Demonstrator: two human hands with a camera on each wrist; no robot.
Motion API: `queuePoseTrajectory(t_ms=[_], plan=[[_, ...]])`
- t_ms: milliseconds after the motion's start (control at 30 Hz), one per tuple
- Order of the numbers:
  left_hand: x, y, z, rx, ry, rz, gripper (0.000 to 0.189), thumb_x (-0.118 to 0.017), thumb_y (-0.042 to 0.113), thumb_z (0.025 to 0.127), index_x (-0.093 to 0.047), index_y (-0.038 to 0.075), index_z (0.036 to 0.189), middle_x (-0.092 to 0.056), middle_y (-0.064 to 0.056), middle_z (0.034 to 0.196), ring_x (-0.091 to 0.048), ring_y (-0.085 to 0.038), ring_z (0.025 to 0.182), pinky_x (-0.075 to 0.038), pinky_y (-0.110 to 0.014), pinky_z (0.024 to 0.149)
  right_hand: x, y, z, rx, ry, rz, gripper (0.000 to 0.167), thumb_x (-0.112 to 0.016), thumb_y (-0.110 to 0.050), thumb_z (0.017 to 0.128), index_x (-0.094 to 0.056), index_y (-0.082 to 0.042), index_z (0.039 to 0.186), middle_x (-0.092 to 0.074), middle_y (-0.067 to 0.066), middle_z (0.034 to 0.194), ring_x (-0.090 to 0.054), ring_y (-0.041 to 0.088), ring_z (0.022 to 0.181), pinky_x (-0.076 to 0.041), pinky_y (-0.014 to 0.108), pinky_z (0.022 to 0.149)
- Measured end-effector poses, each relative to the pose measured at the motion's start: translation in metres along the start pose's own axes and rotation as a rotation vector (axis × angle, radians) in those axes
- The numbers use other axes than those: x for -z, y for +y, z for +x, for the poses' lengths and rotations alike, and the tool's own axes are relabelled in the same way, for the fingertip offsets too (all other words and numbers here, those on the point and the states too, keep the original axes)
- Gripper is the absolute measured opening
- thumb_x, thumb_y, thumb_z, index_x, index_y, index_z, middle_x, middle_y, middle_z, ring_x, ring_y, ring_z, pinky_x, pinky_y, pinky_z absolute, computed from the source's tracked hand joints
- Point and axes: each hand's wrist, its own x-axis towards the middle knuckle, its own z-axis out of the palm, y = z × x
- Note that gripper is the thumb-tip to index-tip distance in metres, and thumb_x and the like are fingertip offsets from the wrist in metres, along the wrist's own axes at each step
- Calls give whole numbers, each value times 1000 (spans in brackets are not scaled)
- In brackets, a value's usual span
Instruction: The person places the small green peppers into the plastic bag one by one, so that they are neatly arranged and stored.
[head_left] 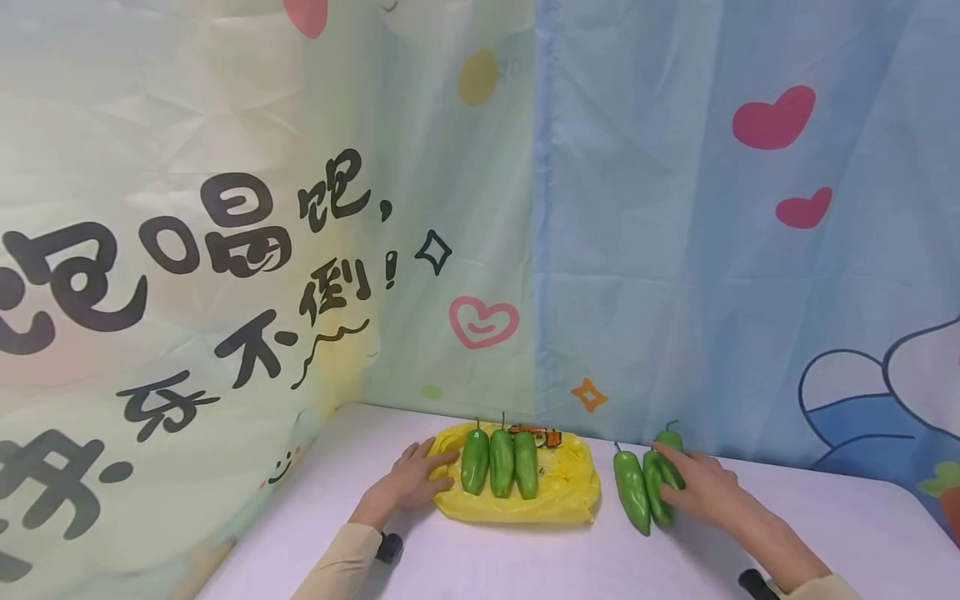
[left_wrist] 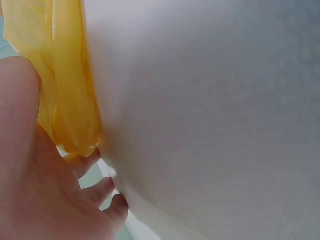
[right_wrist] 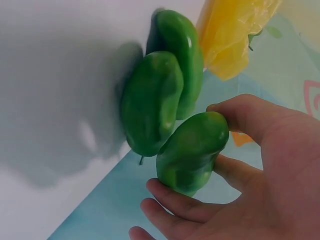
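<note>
Three green peppers (head_left: 502, 465) lie side by side on a crumpled yellow plastic bag (head_left: 558, 508), stems toward the wall. At the bag's left edge is my left hand (head_left: 408, 479), fingers apart and loosely bent against the yellow plastic (left_wrist: 75, 100). To the right of the bag, my right hand (head_left: 705, 492) grips a green pepper (right_wrist: 192, 150) between thumb and fingers. The hand partly covers that pepper in the head view. Beside it, two more green peppers, a left one (head_left: 632, 492) and a middle one (head_left: 656, 496), lie on the table close together.
A white-covered table (head_left: 540, 562) carries everything. Behind it hangs a printed curtain (head_left: 630, 250) with hearts, meeting the table's back edge. A second printed sheet (head_left: 150, 333) with large black characters stands along the left side. Dark bands (head_left: 389, 547) sit at both wrists.
</note>
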Motion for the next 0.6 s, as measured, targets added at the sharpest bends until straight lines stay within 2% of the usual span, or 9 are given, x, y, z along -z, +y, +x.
queuePoseTrajectory(t_ms=[233,600], plan=[[0,0,1,14,0,1,51,-58,42,98,-52,28,147,-25,-17,165,-19,-48,151,-23,-72,116,3,-10,0,-4,-24,0,67,-70,-27,87,-47,-1,145,-59,36,120,-59,46,105,-51,66,74],[-1,-1,1,7,1,5,51,-58,42,98,-52,28,147,-26,-17,165,-20,-48,151,-23,-71,117,6,-26,3,-10,-42,5,66,-70,-26,89,-47,-4,147,-58,35,126,-56,51,113,-46,74,85]])
